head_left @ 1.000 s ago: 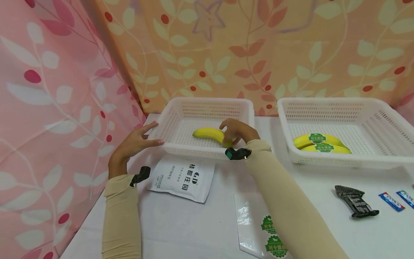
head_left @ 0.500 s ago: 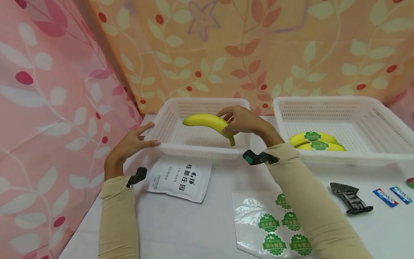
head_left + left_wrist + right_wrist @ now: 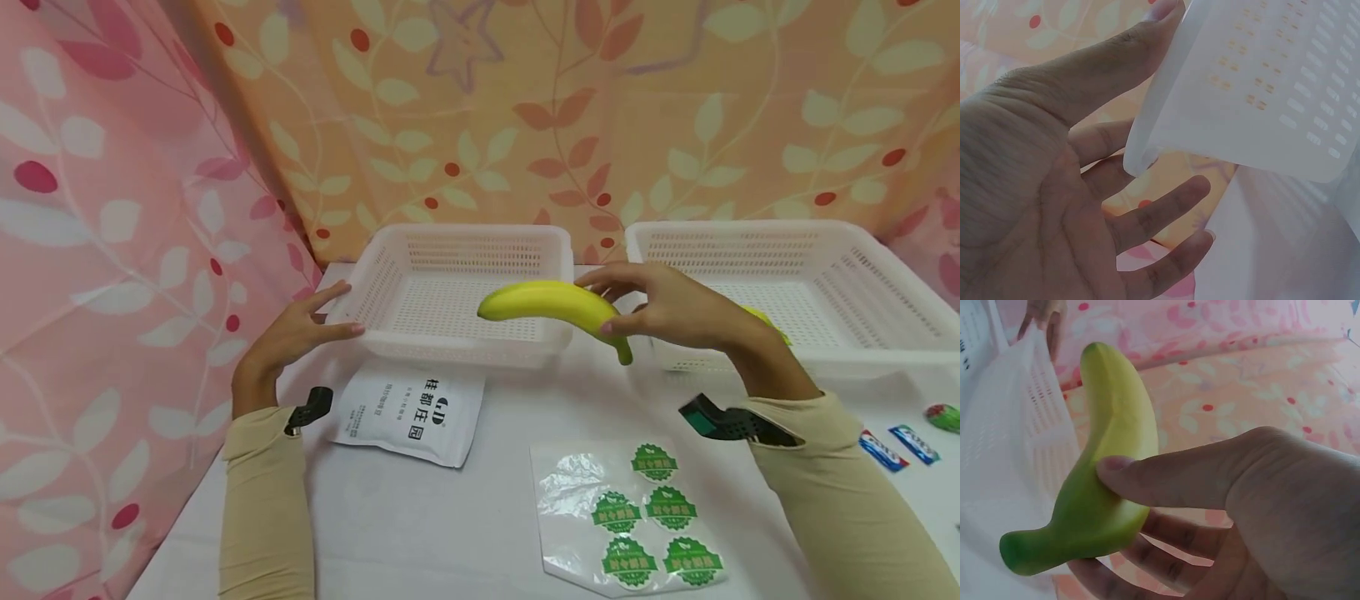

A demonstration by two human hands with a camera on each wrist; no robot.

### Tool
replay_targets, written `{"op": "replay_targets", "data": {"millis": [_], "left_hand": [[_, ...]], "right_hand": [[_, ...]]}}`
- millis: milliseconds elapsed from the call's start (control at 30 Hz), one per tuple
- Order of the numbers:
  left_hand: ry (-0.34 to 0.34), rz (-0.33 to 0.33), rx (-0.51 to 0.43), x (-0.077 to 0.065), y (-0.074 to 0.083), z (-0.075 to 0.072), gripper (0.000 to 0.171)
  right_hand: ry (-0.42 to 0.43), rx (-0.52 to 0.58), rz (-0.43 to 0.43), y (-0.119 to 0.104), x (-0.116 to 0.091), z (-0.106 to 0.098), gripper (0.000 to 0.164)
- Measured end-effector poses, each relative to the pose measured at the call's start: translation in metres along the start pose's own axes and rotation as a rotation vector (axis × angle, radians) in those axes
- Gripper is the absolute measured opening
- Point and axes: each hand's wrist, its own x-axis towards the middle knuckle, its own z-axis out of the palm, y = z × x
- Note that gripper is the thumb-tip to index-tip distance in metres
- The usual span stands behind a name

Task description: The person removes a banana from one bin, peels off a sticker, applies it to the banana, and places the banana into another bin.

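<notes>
My right hand [image 3: 671, 304] holds a single yellow banana [image 3: 536, 300] near its stem end. In the right wrist view the thumb presses one side of the banana [image 3: 1122, 412], with fingers behind it; its stem is greenish. In the head view it hangs by the right front corner of the left white plastic basket [image 3: 450, 343], whose floor shows bare. My left hand [image 3: 288, 337] rests at that basket's left end, fingers spread. In the left wrist view the basket's rim [image 3: 1141, 150] lies between thumb and fingers.
A second white basket [image 3: 862, 360] stands at right; my right hand mostly hides yellow bananas [image 3: 765, 321] in it. In front lie a white printed pouch [image 3: 412, 412] and a clear sheet [image 3: 573, 492] with several green stickers. Small blue-red packets [image 3: 913, 443] lie far right.
My right hand has lifted the banana out of the left basket and carried it right, toward the gap between the baskets. My left hand has stayed at the rim.
</notes>
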Motion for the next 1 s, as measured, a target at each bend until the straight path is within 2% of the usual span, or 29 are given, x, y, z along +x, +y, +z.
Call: {"op": "replay_targets", "data": {"millis": [200,367,600,733,800,867,933,1000], "left_hand": [[0.002,0.0,-0.005,-0.003,-0.001,-0.001,0.105],[0.006,-0.001,-0.007,-0.004,-0.003,-0.001,0.104],[0.005,0.014,-0.008,-0.004,-0.003,-0.001,0.107],[0.029,0.042,-0.019,-0.005,0.005,0.0,0.106],[0.072,0.082,-0.033,-0.006,0.013,0.002,0.101],[0.132,0.152,-0.046,-0.009,0.026,0.006,0.094],[0.186,0.263,-0.063,-0.012,0.043,0.013,0.083],[0.206,0.39,-0.084,-0.017,0.062,0.024,0.072]], "right_hand": [[-0.044,-0.043,0.013,0.022,-0.037,0.013,0.055],[-0.091,-0.024,0.056,0.033,-0.058,0.026,0.055],[-0.125,-0.045,0.065,0.046,-0.07,0.044,0.05],[-0.112,-0.072,0.064,0.057,-0.071,0.051,0.049],[-0.104,-0.077,0.076,0.062,-0.071,0.054,0.049],[-0.097,-0.078,0.083,0.066,-0.071,0.056,0.049],[-0.092,-0.076,0.089,0.069,-0.071,0.057,0.049],[-0.089,-0.072,0.094,0.073,-0.071,0.058,0.049]]}}
